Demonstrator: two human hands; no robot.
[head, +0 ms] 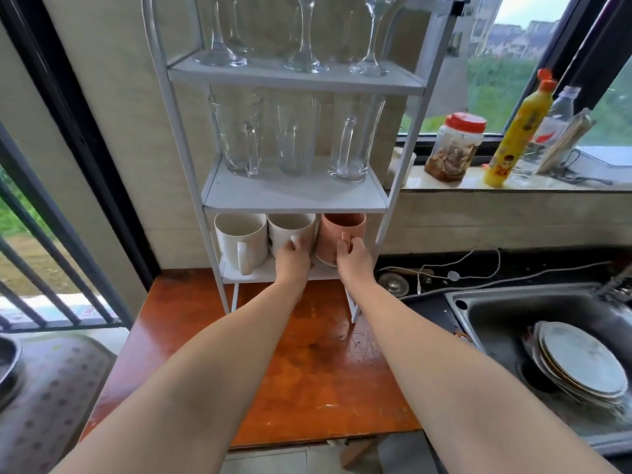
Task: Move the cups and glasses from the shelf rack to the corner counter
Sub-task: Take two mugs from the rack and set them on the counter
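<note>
Both hands reach into the bottom tier of the white shelf rack (pixel 181 138). Left hand (pixel 292 260): grip closed on the handle of the middle white mug (pixel 290 229), fingers curled around it. Right hand (pixel 354 256): grip closed on the handle of the pink mug (pixel 342 230), thumb on the near side of the handle. Both mugs sit on the bottom shelf; the pink one appears slightly tilted, its base edge showing.

Layout, left to right:

1. Far left: a dark barred window and a patterned mat (pixel 51 398).
2. Bottom tier: a second white mug (pixel 241 239) stands just left of the one I hold, its handle facing me, untouched.
3. Middle tier: three clear glass mugs (pixel 295 135) in a row, upright, handles forward.
4. Top tier: stemmed wine glasses (pixel 304 35), bases on the shelf.
5. The rack stands on a reddish-brown surface (pixel 307 371), scratched and stained.
6. Right of the rack, on the window sill: a jar with a red lid (pixel 455 147), a yellow squeeze bottle (pixel 519 131) with an orange cap, and a clear plastic bottle (pixel 550 128). The yellow bottle carries a cartoon label and the clear one a red mark; no writing can be read.
7. Far right: a steel sink (pixel 485 309) holding stacked plates (pixel 581 364).
</note>
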